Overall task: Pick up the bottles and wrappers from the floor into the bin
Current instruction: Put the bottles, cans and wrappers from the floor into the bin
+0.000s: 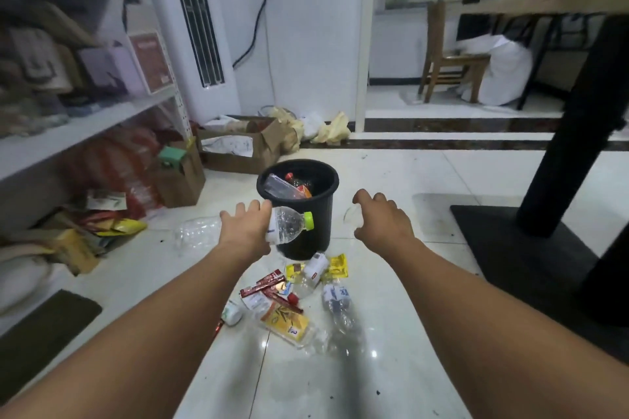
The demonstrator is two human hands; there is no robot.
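A black bin (pixel 326 214) stands on the white tiled floor, with bottles and clear plastic inside. My left hand (pixel 246 230) grips a clear bottle with a green cap (pixel 289 224), held level in front of the bin's near wall. My right hand (pixel 379 219) hovers to the right of the bin, fingers curled around a faint clear plastic piece (pixel 350 214). Below the bin lies a pile of wrappers and bottles (pixel 299 292): red and yellow sachets, a yellow packet, several clear bottles. A crushed clear bottle (pixel 195 231) lies on the floor to the left.
A white shelf unit (pixel 85 126) with boxes and bags fills the left side. Cardboard boxes (pixel 238 146) and crumpled paper sit behind the bin. A black table pedestal and base (pixel 531 241) stand at right. A dark mat (pixel 44 333) lies at lower left.
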